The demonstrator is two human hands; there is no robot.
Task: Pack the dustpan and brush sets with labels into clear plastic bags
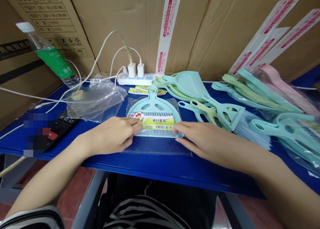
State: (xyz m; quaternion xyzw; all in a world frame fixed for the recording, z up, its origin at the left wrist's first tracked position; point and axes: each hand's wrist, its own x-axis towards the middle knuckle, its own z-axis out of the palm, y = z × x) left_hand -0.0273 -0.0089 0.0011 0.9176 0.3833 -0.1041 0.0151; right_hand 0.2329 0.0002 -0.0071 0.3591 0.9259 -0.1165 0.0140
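the white power strip (147, 82) marks the place: on the person's side of it, on the blue table (150, 165), lies a pale turquoise dustpan set (153, 106), flat between the two hands. its long axis runs from the person toward the strip, with the looped handle at the strip end and the wide mouth nearest the person. a printed label (160, 120) crosses it, its length running roughly parallel to the strip, from one hand to the other.

the left hand (117, 135) is at the label's left end, fingers bent over it; the right hand (195, 137) is at the right end, index finger and thumb against the edge of the set. so neither hand is clearly nearer: the set lies directly inward from both. the fingers touch it, but whether they pinch or merely rest, i cannot tell. a clear bag (157, 145) spreads around the set, reaching past its mouth; whether the set is inside or on top is unclear.

right of the strip and nearer the person lie loose brushes (225, 112), with bagged dustpans (265, 89) further right. left of it are crumpled plastic bags (97, 99), a phone (63, 125) and a bottle (53, 61). cartons (125, 12) stand behind the strip.
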